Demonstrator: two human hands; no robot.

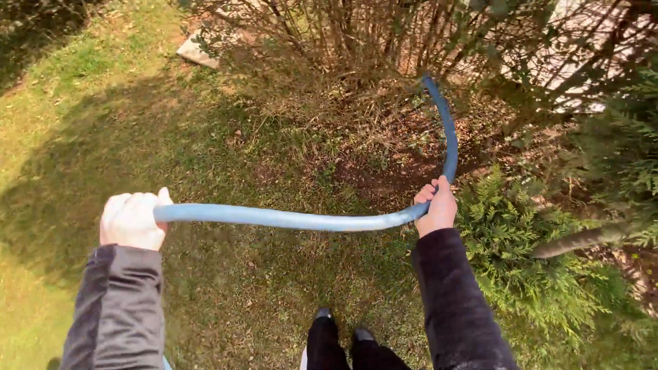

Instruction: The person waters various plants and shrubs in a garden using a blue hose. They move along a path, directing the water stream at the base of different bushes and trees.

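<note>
Head view: the left hand [132, 220] is fisted around the near end of a blue garden hose [288, 219], and the right hand [436, 207] is closed around it further along. Beyond that grip the hose curves up and away, its far end reaching the bare shrub [356, 41]. No water shows at that end; the grass [103, 123] looks dry.

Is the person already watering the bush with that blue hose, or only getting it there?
Done: the blue hose is off the grass and its far end reaches the foot of the bare bush. In hand: the left hand and right hand both grip it, bending it toward the bush. Left: no water shows at the tip, and I cannot tell whether the soil there is wet.
</note>
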